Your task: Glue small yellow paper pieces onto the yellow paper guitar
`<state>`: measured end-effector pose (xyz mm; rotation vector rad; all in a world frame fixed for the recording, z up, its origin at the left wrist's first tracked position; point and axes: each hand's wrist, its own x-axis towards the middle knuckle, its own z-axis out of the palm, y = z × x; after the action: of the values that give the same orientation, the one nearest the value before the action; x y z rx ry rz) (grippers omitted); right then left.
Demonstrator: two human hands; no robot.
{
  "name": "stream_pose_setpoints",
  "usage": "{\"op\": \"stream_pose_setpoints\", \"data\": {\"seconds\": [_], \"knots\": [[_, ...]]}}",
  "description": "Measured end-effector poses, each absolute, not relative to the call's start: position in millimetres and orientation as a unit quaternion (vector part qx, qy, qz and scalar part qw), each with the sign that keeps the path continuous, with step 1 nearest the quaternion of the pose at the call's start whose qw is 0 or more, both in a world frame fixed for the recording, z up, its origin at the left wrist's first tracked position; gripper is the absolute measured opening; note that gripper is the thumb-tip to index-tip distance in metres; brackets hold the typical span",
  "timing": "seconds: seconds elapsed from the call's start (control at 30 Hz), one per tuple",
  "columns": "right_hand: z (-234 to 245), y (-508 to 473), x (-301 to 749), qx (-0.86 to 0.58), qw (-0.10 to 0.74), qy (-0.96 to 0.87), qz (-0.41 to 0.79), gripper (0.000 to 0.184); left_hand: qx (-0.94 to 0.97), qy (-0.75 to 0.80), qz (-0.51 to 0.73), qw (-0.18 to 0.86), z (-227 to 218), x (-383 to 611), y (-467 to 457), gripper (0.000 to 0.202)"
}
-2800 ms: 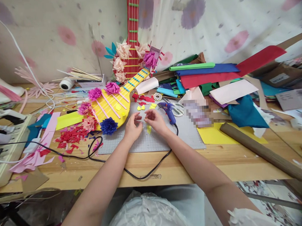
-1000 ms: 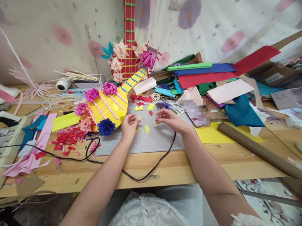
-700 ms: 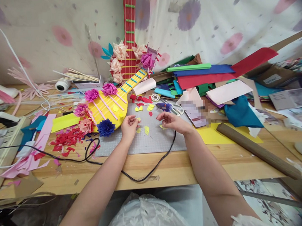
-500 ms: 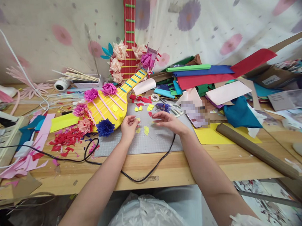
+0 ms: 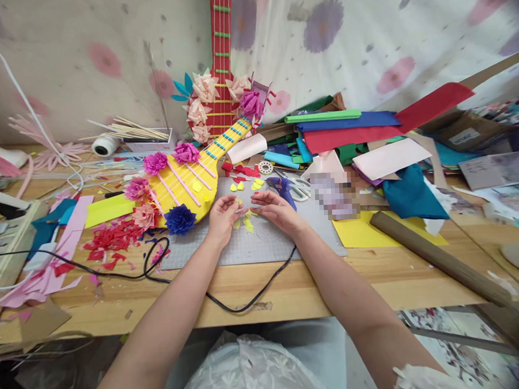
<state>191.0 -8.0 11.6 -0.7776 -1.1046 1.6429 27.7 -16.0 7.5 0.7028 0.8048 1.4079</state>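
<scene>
My left hand [image 5: 221,219] is closed in a pinch on a small yellow paper petal [image 5: 238,202] above the grey cutting mat [image 5: 287,242]. Facing it from the right, my right hand [image 5: 278,210] has its fingers curved and the thumb a little apart. Loose yellow paper petals [image 5: 248,222] lie on the mat below and between both hands. Left of my left hand rests a yellow paper-covered lute shape [image 5: 186,189] with pink strips across it and a dark blue paper flower [image 5: 180,220] at its lower edge.
A blue glue gun [image 5: 283,189] and scissors [image 5: 301,190] lie behind my right hand. A black cable [image 5: 247,308] loops across the front of the mat. Red paper scraps [image 5: 115,238] are at left, a brown roll [image 5: 438,258] at right. A red lute shape [image 5: 221,113] stands behind.
My right hand has moved left, close to my left hand, and its fingers have drawn nearer together. My left hand stays almost in place, still pinching the petal.
</scene>
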Motion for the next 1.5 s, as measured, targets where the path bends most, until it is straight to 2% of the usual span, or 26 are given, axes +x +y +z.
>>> {"op": "stream_pose_setpoints", "data": {"seconds": [0.2,0.53,0.63,0.7,0.77,0.83,0.87,1.0,1.1,1.2,1.27,1.4,1.5], "knots": [[7.2,-6.5,189.7,-0.289,0.496,-0.411,0.708,0.026,0.263,0.345,0.572,0.696,9.1,29.5,-13.1,0.023],[4.1,2.2,198.7,-0.253,0.531,-0.321,0.743,0.027,0.252,0.365,0.563,0.697,5.7,29.7,-7.5,0.019],[13.6,-2.0,202.3,-0.248,0.532,-0.346,0.732,0.023,0.258,0.365,0.558,0.699,5.9,29.3,-7.6,0.020],[27.7,-9.5,209.6,-0.267,0.475,-0.419,0.726,0.019,0.260,0.366,0.557,0.699,7.2,28.9,-8.1,0.020],[43.5,-17.6,222.4,-0.312,0.340,-0.528,0.713,0.021,0.261,0.366,0.559,0.697,8.9,28.1,-8.7,0.021],[53.8,-22.5,238.0,-0.385,0.209,-0.628,0.644,0.027,0.264,0.366,0.563,0.692,10.2,27.2,-9.1,0.022],[55.2,-22.6,245.0,-0.444,0.196,-0.653,0.581,0.032,0.268,0.367,0.567,0.687,10.4,26.8,-9.3,0.023],[37.3,-8.3,255.5,-0.661,0.315,-0.636,0.245,0.039,0.317,0.395,0.596,0.622,6.7,27.4,-9.0,0.026],[18.1,8.0,245.4,-0.668,0.351,-0.636,0.164,0.040,0.362,0.436,0.613,0.550,0.2,28.7,-7.8,0.027],[9.7,16.8,233.6,-0.700,0.326,-0.613,0.167,0.036,0.381,0.474,0.618,0.499,-6.5,28.7,-5.8,0.027],[10.0,16.0,229.0,-0.723,0.341,-0.573,0.182,0.038,0.376,0.491,0.622,0.480,-9.3,28.3,-4.4,0.026],[16.3,2.2,224.4,-0.636,0.412,-0.569,0.320,0.043,0.360,0.514,0.618,0.474,-9.2,29.1,-3.2,0.024],[21.4,-10.0,220.0,-0.564,0.381,-0.607,0.410,0.041,0.355,0.521,0.613,0.475,-6.0,30.6,-4.3,0.021]]}}
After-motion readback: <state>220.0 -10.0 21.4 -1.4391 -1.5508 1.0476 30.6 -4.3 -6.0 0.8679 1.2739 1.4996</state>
